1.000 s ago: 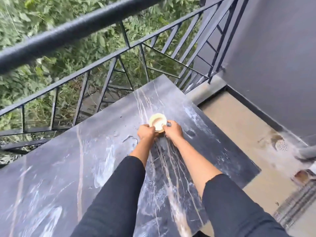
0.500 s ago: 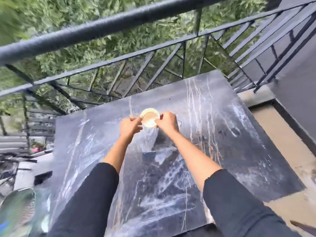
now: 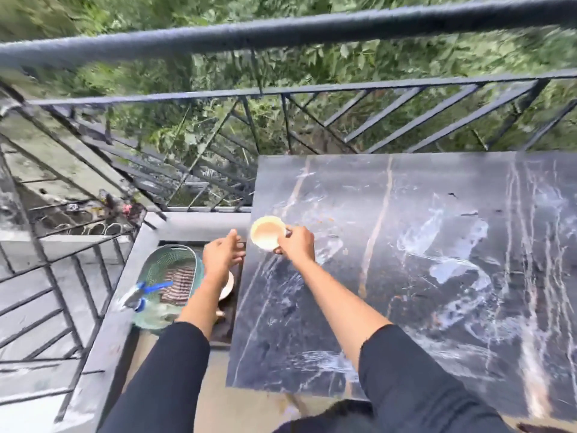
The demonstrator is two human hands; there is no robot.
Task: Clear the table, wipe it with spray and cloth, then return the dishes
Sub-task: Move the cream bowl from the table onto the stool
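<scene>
My right hand [image 3: 296,245] grips a small cream cup [image 3: 267,233] at its right side, holding it over the left edge of the dark marble table [image 3: 406,276]. My left hand [image 3: 222,254] hovers just left of the cup, off the table, fingers loosely spread and holding nothing. Below the left hand, a green mesh basket [image 3: 170,264] on the floor holds a striped cloth [image 3: 178,284] and a spray bottle with a blue trigger [image 3: 142,295]. A pale dish [image 3: 228,287] shows partly behind my left forearm. The tabletop carries wet streaks.
A black metal railing [image 3: 281,35] runs along the far side and left, with greenery beyond. A low concrete ledge [image 3: 199,221] borders the floor beside the basket. Tan floor shows between the table and the ledge.
The cup has travelled from mid-table to the table's left edge. My left hand has let go of it and moved left. The view has swung left, revealing the basket.
</scene>
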